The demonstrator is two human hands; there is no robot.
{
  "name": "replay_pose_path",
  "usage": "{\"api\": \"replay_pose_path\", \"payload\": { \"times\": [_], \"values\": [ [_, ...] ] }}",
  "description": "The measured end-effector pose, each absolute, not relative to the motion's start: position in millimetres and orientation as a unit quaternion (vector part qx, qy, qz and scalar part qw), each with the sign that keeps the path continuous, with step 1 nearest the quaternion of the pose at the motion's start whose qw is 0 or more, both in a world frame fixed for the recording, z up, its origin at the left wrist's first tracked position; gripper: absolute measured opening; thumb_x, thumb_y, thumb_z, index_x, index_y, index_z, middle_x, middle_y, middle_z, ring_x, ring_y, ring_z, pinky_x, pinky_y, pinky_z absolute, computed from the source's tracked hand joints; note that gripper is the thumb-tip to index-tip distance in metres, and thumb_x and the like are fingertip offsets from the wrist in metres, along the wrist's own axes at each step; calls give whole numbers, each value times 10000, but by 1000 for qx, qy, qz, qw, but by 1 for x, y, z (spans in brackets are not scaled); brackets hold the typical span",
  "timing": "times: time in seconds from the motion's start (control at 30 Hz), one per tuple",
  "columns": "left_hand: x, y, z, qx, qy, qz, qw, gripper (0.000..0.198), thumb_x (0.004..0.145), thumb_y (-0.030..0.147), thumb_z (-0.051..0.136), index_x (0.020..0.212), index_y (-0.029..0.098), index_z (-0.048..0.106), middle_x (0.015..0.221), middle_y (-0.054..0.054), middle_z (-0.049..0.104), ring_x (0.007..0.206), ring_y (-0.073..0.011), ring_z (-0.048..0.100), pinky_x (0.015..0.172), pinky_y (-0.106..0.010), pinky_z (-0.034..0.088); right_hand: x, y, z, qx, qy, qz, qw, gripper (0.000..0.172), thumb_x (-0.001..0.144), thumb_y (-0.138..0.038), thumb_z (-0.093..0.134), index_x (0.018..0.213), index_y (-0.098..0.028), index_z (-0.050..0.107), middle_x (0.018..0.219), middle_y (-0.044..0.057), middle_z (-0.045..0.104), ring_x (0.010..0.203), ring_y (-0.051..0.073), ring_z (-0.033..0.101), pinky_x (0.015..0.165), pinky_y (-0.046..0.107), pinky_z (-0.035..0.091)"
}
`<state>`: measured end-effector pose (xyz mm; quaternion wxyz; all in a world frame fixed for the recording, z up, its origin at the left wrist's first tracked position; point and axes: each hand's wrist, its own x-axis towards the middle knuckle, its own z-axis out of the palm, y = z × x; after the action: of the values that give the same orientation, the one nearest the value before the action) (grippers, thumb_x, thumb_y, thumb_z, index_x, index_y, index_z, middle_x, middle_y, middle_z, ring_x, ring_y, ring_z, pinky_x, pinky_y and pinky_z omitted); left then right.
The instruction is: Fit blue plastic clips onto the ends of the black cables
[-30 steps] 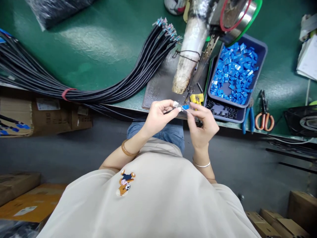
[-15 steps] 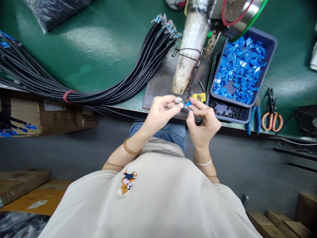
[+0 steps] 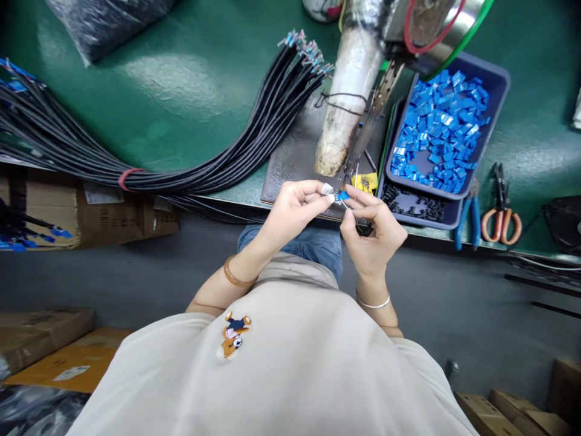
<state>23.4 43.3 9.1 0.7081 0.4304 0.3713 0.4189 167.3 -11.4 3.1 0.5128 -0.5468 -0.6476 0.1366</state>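
Observation:
My left hand (image 3: 293, 209) pinches the end of a black cable at the front edge of the green bench (image 3: 181, 109), its fingertips closed on the cable's metal tip. My right hand (image 3: 374, 227) is closed on a small blue connector piece (image 3: 341, 195), held against that cable end. The two hands meet just below a tape-wrapped tool (image 3: 349, 103) that hangs over a dark plate (image 3: 295, 151). A blue tray (image 3: 492, 121) of several blue connector pieces (image 3: 438, 133) sits to the right of the hands.
A tied bundle of black cables (image 3: 190, 157) fans across the bench to the left. Blue-handled pliers (image 3: 465, 218) and orange scissors (image 3: 499, 212) lie right of the tray. A black bag (image 3: 104, 24) lies at the back left. Cardboard boxes (image 3: 91, 212) stand under the bench.
The hands have stayed together at the bench edge with only small finger shifts. The view has drifted slightly, so the tray and scissors appear further right.

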Motion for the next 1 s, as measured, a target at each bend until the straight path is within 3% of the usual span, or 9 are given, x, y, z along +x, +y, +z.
{"api": "replay_pose_path", "payload": {
  "times": [0.47,0.67,0.87,1.0],
  "values": [
    [25,44,11,483,386,441,650,125,801,224,670,716,133,663,545,41,450,499,-41,363,483,-180,320,167,-7,19,-560,-659,118,489,117,820,-120,639,788,-228,609,1112,42,740,969,194,733,824,379,661],
    [24,45,8,485,381,413,670,141,790,238,665,710,125,641,629,8,551,558,-57,458,524,-183,363,169,-9,17,-551,-691,90,458,115,835,-136,621,787,-227,570,1144,51,734,932,181,742,819,342,653],
    [22,41,4,490,383,393,677,138,779,248,686,733,140,613,584,41,432,502,-37,342,462,-180,249,170,-12,17,-566,-674,72,470,91,840,-143,643,833,-227,606,1080,30,753,906,164,742,791,298,629],
    [20,36,6,508,377,373,679,138,794,232,653,712,133,603,576,47,393,489,-31,300,453,-186,222,175,-13,21,-602,-628,183,457,41,875,-205,629,840,-224,640,927,-7,754,820,134,732,705,256,610]
  ]
}}
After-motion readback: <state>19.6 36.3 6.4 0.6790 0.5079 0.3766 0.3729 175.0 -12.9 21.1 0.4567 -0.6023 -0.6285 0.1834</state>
